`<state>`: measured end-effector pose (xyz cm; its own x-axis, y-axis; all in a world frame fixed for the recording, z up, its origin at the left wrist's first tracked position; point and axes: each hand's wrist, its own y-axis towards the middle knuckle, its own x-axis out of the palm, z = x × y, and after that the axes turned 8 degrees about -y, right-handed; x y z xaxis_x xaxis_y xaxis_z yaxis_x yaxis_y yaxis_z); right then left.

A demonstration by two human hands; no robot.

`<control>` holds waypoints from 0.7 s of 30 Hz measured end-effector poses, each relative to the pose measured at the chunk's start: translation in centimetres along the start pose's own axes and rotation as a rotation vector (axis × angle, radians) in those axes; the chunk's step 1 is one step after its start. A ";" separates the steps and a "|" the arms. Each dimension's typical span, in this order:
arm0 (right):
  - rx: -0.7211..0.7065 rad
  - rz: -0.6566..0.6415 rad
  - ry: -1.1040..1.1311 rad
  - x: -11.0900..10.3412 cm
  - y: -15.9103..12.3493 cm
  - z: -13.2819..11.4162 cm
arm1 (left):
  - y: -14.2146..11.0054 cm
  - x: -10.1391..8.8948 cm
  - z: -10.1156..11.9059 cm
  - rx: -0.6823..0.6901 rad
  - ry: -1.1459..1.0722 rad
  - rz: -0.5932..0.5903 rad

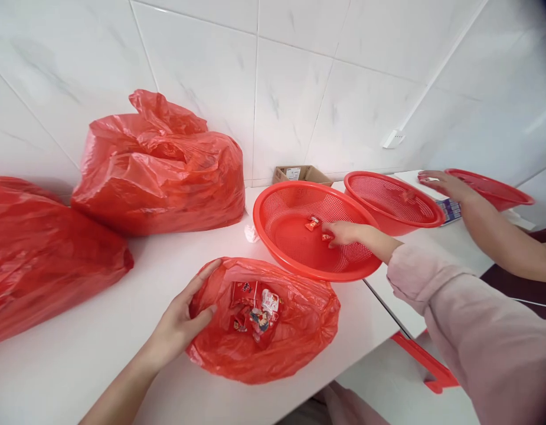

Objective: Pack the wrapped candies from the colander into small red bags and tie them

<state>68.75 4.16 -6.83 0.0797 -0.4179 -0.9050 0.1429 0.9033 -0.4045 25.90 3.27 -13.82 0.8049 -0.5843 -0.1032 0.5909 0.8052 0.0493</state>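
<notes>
- A left hand [179,321] holds the near-left rim of an open red plastic bag [299,348] on the white surface [100,330], thumb and fingers clamped over its edge; printed red-and-white packets [264,316] lie inside.
- The right hand [343,233] reaches into a round red perforated plastic basket [277,209] just behind the bag, fingertips at a small red-wrapped piece [326,237]; whether they are closed on it cannot be told. A similar wrapped piece [313,223] lies beside it.
- Two bulging red plastic bags [166,183] sit at left.
- At right, a co-worker's hand [445,184] hovers between two more red baskets [365,186].
</notes>
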 end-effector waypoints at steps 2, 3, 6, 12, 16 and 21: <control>-0.033 -0.078 0.057 0.1 -0.2 -0.3 | 0.0 0.0 0.0 -0.005 -0.002 0.004; -0.053 -0.111 0.103 -0.1 -0.3 -0.5 | 0.0 0.1 0.0 -0.012 -0.008 0.005; -0.154 -0.124 0.273 -2.0 -1.5 -1.6 | 0.1 0.0 0.1 -0.040 -0.042 0.008; -0.599 -0.168 0.851 -3.9 -7.6 -9.9 | 0.1 -0.1 0.2 -0.052 -0.142 -0.003; -0.547 0.034 0.688 -3.1 -9.3 -15.4 | 0.0 -0.1 0.4 -0.061 -0.169 -0.007; -0.289 0.384 0.463 -4.5 -3.7 -11.5 | -0.1 -0.1 0.5 -0.055 -0.207 -0.018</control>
<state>56.52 3.81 -2.82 -0.3689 -0.0349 -0.9288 -0.0864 0.9963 -0.0031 25.74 3.20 -13.31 0.7917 -0.6021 0.1035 0.6058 0.7956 -0.0054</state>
